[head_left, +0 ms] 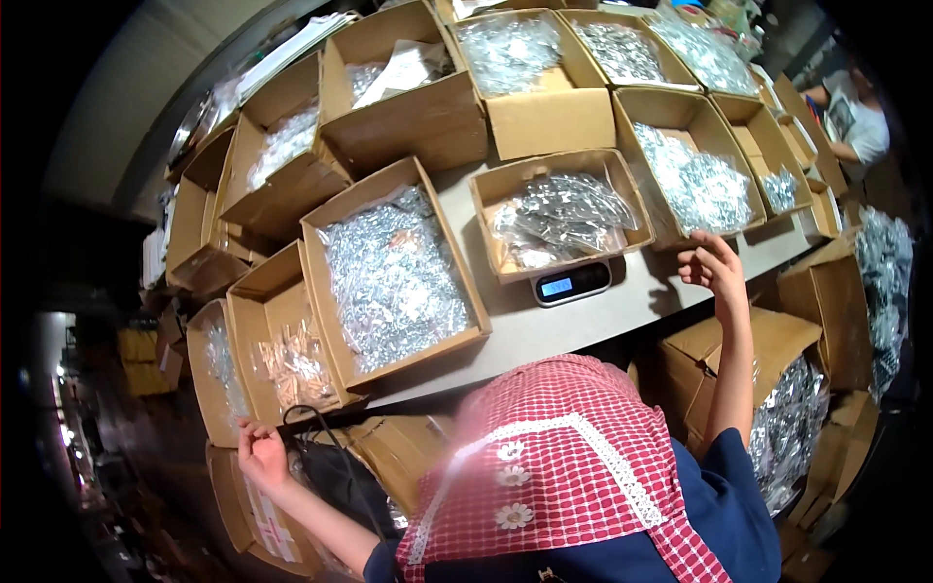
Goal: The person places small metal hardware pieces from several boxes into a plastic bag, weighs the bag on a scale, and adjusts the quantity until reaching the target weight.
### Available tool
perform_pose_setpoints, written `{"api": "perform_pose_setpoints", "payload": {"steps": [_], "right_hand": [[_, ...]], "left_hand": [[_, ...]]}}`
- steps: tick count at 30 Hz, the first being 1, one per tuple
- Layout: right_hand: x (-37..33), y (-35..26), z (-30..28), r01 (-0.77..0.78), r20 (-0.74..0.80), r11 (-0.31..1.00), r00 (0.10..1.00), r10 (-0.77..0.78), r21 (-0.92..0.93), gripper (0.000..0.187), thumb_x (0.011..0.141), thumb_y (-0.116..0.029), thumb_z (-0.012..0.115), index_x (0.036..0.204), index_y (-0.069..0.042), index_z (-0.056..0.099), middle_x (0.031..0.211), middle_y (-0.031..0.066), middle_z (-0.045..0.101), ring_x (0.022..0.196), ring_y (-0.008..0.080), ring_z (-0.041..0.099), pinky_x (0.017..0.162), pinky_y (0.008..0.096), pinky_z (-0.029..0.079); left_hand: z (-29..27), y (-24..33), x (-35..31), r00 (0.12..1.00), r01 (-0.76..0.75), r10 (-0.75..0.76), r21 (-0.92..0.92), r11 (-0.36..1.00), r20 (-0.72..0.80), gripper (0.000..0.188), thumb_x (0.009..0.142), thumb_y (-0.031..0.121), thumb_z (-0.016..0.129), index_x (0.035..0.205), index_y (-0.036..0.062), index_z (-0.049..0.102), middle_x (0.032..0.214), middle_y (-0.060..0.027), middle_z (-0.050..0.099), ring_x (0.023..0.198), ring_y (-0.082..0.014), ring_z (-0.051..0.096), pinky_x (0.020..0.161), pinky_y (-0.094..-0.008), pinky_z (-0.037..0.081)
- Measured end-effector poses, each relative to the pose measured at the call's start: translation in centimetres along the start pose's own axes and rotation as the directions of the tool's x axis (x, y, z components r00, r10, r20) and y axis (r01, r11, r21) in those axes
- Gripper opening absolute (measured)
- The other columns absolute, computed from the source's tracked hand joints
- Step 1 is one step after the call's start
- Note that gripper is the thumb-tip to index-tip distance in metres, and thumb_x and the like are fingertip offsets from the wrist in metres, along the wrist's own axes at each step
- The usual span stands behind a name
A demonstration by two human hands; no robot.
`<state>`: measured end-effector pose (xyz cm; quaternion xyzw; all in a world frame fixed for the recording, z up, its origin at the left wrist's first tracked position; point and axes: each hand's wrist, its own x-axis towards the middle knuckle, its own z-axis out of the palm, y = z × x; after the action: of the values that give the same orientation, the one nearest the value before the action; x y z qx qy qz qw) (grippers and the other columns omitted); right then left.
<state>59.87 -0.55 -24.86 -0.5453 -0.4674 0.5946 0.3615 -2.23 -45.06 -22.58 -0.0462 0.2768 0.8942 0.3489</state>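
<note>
My left hand (263, 457) is at the near left, by the front edge of a narrow cardboard box (216, 377) with clear bags of small parts. Its fingers are loosely bent and slightly apart, with nothing visible in them. My right hand (714, 266) is raised at the table's near right edge, just before a box of shiny silver packets (695, 180). Its fingers are half curled and apart, and I see nothing in them. Between my hands, a small digital scale (571, 283) with a lit blue display carries an open box of bagged dark metal parts (569, 214).
A large box of silver packets (394, 277) and a box of copper-coloured parts (294, 364) stand left of the scale. More open boxes line the back of the table (525, 321). Filled boxes (787, 418) stand low at the right. Another person (855, 121) is at the far right.
</note>
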Motion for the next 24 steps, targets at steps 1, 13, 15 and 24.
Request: {"api": "perform_pose_setpoints", "payload": {"steps": [1,13,15,24], "right_hand": [[0.1,0.3,-0.4,0.006,0.01,1.0,1.0,-0.006,0.012,0.027,0.094,-0.014,0.055,0.118,-0.001,0.056,0.094,0.0118,0.069,0.075,0.0165,0.068,0.07,0.0291,0.056],[-0.2,-0.1,-0.4,-0.173,0.185,0.972,0.962,0.202,-0.16,0.039,0.097,-0.03,0.056,0.122,0.0,0.056,0.106,0.0098,0.067,0.084,0.0164,0.066,0.075,0.0301,0.054],[-0.4,0.6,0.0,-0.219,0.22,0.959,0.941,0.256,-0.179,0.045,0.098,-0.036,0.055,0.126,-0.002,0.053,0.111,0.01,0.065,0.086,0.0158,0.065,0.076,0.0307,0.053],[-0.8,1.8,1.1,-0.314,0.201,0.936,0.918,0.343,-0.162,0.054,0.097,-0.048,0.052,0.125,-0.002,0.053,0.108,0.0067,0.063,0.085,0.0147,0.064,0.072,0.0296,0.054]], "left_hand": [[-0.4,0.4,0.2,1.0,-0.006,0.006,0.0,1.0,0.005,0.03,0.093,-0.002,0.047,0.123,-0.0009,0.049,0.108,-0.0099,0.057,0.086,-0.0166,0.056,0.077,-0.0307,0.046],[5.8,-4.4,4.0,0.987,0.132,-0.131,0.003,0.991,0.087,0.028,0.094,-0.004,0.046,0.122,-0.0012,0.051,0.108,-0.0087,0.056,0.084,-0.0163,0.053,0.076,-0.0288,0.043],[6.5,-4.7,4.2,0.987,0.138,-0.139,0.014,0.99,0.086,0.029,0.094,-0.004,0.046,0.123,-0.0011,0.05,0.107,-0.0089,0.056,0.084,-0.0165,0.053,0.076,-0.0289,0.043],[7.0,-5.0,5.2,0.988,0.137,-0.138,0.018,0.99,0.073,0.032,0.094,-0.003,0.046,0.126,-0.0009,0.049,0.109,-0.0096,0.057,0.084,-0.0165,0.054,0.075,-0.0293,0.044]]}}
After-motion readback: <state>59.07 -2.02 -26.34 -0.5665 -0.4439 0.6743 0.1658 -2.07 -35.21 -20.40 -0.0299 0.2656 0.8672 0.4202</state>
